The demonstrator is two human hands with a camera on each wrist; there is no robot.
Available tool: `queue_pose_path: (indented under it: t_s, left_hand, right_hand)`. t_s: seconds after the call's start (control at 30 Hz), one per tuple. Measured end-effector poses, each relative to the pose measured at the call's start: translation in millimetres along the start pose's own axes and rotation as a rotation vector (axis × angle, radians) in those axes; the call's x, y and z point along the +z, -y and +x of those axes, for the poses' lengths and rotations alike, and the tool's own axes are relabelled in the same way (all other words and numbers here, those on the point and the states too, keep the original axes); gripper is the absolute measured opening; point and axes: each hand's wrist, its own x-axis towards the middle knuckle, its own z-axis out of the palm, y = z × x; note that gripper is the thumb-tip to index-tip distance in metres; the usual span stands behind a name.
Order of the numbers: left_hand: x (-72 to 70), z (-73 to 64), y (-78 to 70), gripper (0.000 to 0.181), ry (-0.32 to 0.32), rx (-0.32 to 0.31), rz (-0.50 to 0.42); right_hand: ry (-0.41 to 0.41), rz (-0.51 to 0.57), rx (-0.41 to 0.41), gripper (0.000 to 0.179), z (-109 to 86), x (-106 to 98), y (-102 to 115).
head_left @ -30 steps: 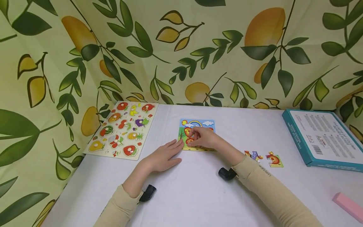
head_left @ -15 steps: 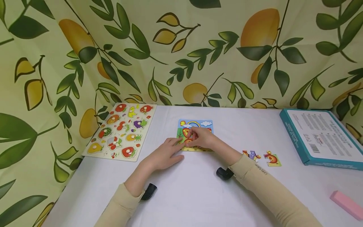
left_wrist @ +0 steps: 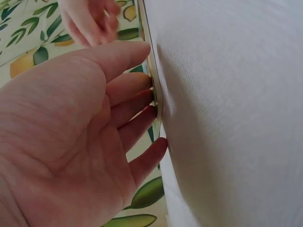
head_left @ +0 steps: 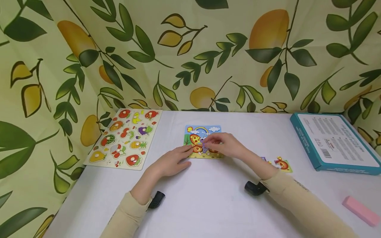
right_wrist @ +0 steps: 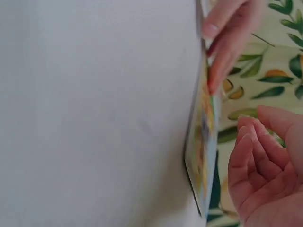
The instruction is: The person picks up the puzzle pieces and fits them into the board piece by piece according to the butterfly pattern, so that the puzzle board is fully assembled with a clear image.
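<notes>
A small jigsaw board (head_left: 215,133) with a cartoon butterfly, a rainbow and a sun lies mid-table. My left hand (head_left: 168,162) rests at its lower left edge, fingers extended; in the left wrist view its fingertips meet the thin edge. Over the right part of the board hovers my right hand (head_left: 227,145), covering part of the picture. The right wrist view shows its fingers loosely bent, with nothing between them, apart from the board. To the right lie loose jigsaw pieces: a red and orange one (head_left: 282,164) and another (head_left: 263,159) mostly hidden behind the right forearm.
A white fruit peg puzzle board (head_left: 125,140) lies at the left. On the right are a teal-edged box (head_left: 336,142) and a pink block (head_left: 360,211). Patterned cloth (head_left: 190,56) hangs behind the white-covered table (head_left: 205,205).
My right hand has lifted and shifted right, its fingers loosening, which uncovers the butterfly's purple body. The left hand stays at the board's edge.
</notes>
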Motion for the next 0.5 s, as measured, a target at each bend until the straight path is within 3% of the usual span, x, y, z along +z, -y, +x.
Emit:
queue_pose_path:
  t_s: [0.1,0.27,0.37,0.5]
  left_hand:
    - [1.2,0.3,-1.3,0.056,-0.008,-0.001,-0.002]
    - [2.9,-0.5,-1.2,0.056,-0.019,-0.007,-0.014]
    - [3.6,-0.5,-0.6,0.056,-0.025,-0.012,-0.023]
    - [5.4,0.8,0.8,0.054,-0.031,0.001,-0.021]
  right_hand:
    - [-0.055,-0.022,0.035,0.021,-31.3,-24.8,-13.1]
    - [-0.103,-0.180,0.058,0.021,-85.3,-59.1,-44.7]
    - [-0.112,-0.257,0.077,0.031,-110.9,-69.8,-59.6]
    - [-0.114,-0.327,0.075,0.044,-130.6,-73.9,-72.7]
